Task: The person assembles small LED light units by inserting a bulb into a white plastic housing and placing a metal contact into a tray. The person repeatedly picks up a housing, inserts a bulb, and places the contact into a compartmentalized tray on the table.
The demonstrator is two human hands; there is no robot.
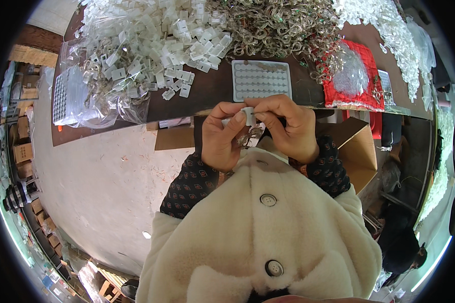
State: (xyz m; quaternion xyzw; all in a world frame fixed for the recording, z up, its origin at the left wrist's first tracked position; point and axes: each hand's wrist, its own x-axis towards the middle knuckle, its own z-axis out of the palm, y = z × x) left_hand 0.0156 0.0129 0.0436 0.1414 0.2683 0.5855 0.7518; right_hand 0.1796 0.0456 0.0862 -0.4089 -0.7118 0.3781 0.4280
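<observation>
Over the table's front edge, my left hand (222,134) is closed, with thumb and forefinger around a small white plastic piece (249,116). My right hand (284,126) is closed too, its thumb and forefinger pinched at the right edge of that piece. A coil of thin brownish, see-through wire (252,135) hangs just below, between the hands; where its end goes is hidden by my fingers. Just beyond my hands lies a white tray (287,86) with rows of small pockets.
A heap of white plastic pieces (162,45) covers the table's left side. Tangled wire coils (283,30) are piled at the back middle. Right of them lies a red bag (337,93) with clear plastic. An open cardboard box (361,154) stands below at the right.
</observation>
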